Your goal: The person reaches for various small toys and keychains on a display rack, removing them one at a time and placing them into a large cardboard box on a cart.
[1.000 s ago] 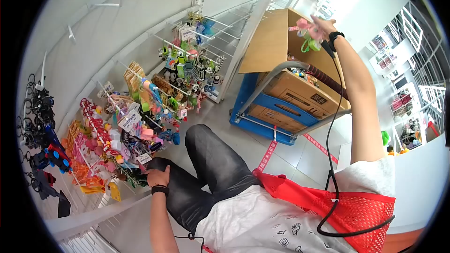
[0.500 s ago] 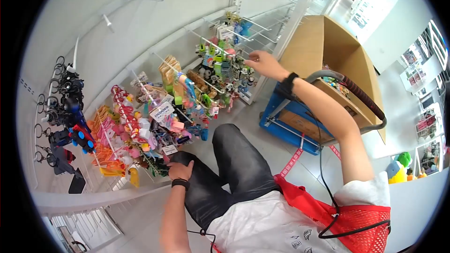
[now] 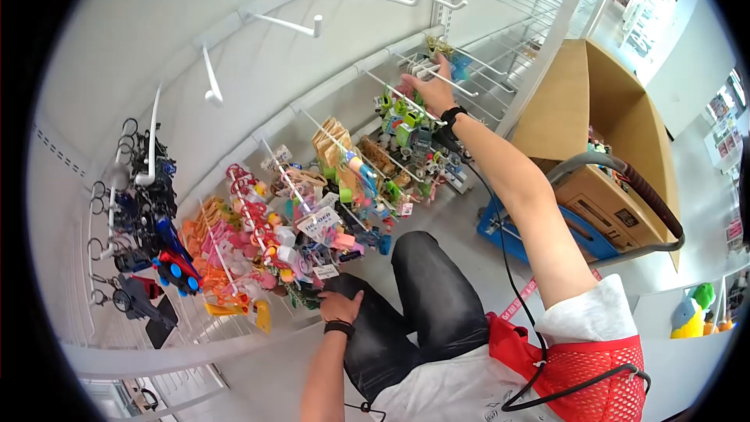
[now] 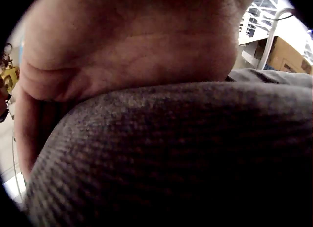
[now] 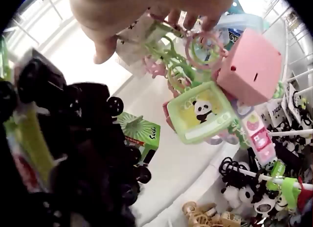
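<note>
My right hand point(image 3: 434, 92) reaches in among the wire pegs at the back of the rack. In the right wrist view its thumb stands to one side of a cluster of keychains point(image 5: 202, 112) and its curled fingertips reach their rings from the other side. The cluster includes a green panda case and a pink box-shaped charm point(image 5: 252, 65). White tags point(image 3: 422, 70) show between thumb and fingers in the head view. Lower down, my left hand point(image 3: 341, 307) rests on the thigh point(image 3: 363, 336), palm against the dark trousers.
Several pegs of trinkets point(image 3: 312, 223) hang beside the knees, with black keychains and toy cars point(image 3: 176, 266) at far left. To the right, an open cardboard box point(image 3: 617, 211) sits on a blue trolley point(image 3: 582, 234). A black cable point(image 3: 508, 266) runs along the right arm.
The right hand held pink and green keychains over the box, came back without them, and moved left to the pegs. The left hand stayed on the thigh. The head view shifted.
</note>
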Available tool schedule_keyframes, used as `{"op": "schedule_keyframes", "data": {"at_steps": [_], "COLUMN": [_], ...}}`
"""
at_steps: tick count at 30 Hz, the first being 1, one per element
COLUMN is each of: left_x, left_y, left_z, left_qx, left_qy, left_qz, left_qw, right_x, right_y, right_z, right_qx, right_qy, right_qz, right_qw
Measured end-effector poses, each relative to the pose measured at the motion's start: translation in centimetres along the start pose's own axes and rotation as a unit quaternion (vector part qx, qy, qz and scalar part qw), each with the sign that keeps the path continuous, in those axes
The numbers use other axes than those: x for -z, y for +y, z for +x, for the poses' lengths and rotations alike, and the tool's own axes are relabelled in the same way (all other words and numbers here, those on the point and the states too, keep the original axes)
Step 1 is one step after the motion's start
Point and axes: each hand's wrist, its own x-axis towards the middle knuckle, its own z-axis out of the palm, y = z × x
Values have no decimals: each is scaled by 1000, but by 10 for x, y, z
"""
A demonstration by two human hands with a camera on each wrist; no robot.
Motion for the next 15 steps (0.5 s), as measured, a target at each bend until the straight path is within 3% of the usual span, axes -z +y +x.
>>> {"op": "schedule_keyframes", "data": {"at_steps": [3,5,7,9,10,11,13,15], "left_x": [-4,-14,-8,-2,-1,0,-3,-2], "left_y": [1,0,5,9,11,13,13,10], "left_z": [3,8,8,8,8,7,8,7], "left_qx": [-2,-20,-16,-12,-11,-10,-16,-19], "left_qy": [-12,14,0,-16,-23,-32,-24,-16], "left_qz": [11,-3,0,5,9,14,25,34], "left_qw": [1000,1000,1000,1000,1000,999,999,999], "right_x": [-11,-8,-20,-37,-25,-25,-25,-19], "right_y": [-3,-25,-9,18,-17,-25,-28,-31], "right_z": [3,-1,9,22,12,11,9,6], "right_qx": [4,-99,-113,-40,-110,-114,-167,-170], "right_qy": [28,-62,-70,-57,-78,-75,-99,-99], "right_qz": [35,265,282,199,275,275,391,393], "right_qw": [999,957,950,977,952,952,900,898]}}
